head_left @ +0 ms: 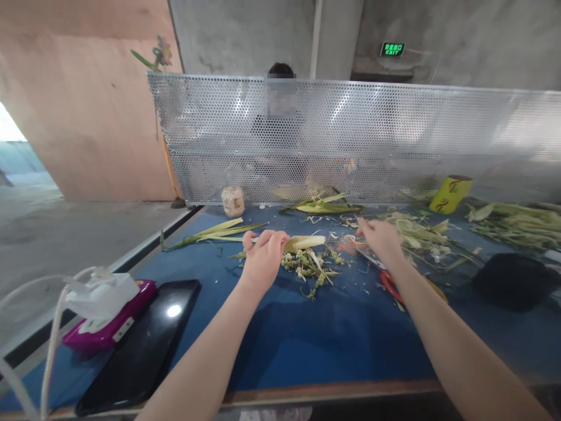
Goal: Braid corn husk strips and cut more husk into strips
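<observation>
My left hand (264, 257) is closed on a pale green strip of dried leaf (307, 241), which looks like corn husk and points right. Beneath the strip lies a small heap of curled green and white plant pieces (311, 268). My right hand (382, 238) is over scattered pale scraps to the right, its thumb and fingers drawn together. Whatever it may pinch is too small to make out. Under the right wrist rests a pair of scissors with red handles (388, 287), partly covered by the forearm.
Long leaf strips (210, 234) lie at left, with a jar (233, 202) behind them. A tablet (144, 345) and a purple power strip (109, 333) occupy the near left. Behind the perforated metal screen (210, 134) sits a person. A yellow-green can (450, 194), more leaves and a dark object (515, 280) stand right.
</observation>
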The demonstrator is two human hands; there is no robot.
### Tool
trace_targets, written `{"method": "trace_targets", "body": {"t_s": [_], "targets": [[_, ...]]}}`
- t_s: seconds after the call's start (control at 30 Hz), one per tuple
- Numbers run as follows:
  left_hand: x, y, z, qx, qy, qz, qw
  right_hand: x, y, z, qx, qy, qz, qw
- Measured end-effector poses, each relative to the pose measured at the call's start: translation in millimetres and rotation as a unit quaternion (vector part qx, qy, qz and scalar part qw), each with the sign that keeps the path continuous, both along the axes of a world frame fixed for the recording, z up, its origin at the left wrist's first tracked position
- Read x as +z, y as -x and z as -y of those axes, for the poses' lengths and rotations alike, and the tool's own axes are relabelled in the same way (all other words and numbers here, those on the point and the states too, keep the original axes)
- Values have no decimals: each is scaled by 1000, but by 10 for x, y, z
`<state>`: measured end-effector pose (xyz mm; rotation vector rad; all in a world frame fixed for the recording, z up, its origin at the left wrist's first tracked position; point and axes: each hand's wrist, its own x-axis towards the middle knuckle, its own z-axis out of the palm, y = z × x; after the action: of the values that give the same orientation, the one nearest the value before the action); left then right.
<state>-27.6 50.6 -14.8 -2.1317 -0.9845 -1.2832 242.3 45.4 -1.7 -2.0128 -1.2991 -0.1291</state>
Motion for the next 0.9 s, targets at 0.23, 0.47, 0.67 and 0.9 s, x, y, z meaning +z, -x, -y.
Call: {"method": "trace_targets", "body": {"t_s": [0.23, 0.47, 0.67, 0.9], "targets": [[3, 17, 38, -19, -25, -42, 999, -41, 83, 57, 72, -54, 30, 995], [-16, 11, 50, -14, -68, -59, 996, 44, 640, 250, 381, 38, -67, 921], [-10, 2, 44, -11, -53, -57, 997, 66, 628, 313, 417, 48, -138, 897], [-26, -19, 28, -16, -28, -62, 998, -27, 668, 290, 432, 111, -263, 855]]}}
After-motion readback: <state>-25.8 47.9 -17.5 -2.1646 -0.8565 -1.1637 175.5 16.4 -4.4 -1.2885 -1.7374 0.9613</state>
